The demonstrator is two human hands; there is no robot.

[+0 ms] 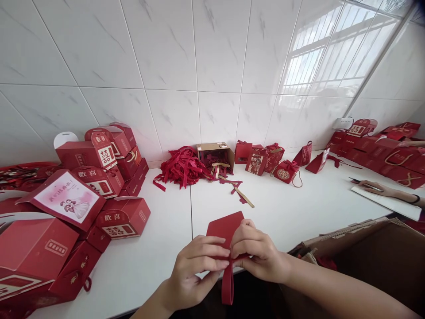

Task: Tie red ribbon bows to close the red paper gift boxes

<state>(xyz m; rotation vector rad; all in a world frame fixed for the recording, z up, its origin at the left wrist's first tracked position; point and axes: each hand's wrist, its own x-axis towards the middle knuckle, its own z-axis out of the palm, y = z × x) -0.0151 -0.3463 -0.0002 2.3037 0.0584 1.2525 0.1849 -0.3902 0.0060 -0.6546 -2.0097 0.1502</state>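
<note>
Both hands meet on a small red paper gift box (225,228) at the front edge of the white table. My left hand (198,266) presses its fingers on the near left side of the box, close to a red ribbon loop (227,285) that hangs toward me. On the other side, my right hand (258,251) pinches the near right part of the box, thumb underneath. The fingertips hide where the ribbon joins the box. Beyond the hands lie a heap of red ribbons (184,167) and an open cardboard box (216,148) with strips spilling out.
Red gift boxes (124,217) are stacked at the left. Several small finished-looking boxes (257,160) stand near the wall. A large open carton (361,248) sits at the lower right. Another person's hand (372,188) holds a pen over a notebook (387,203).
</note>
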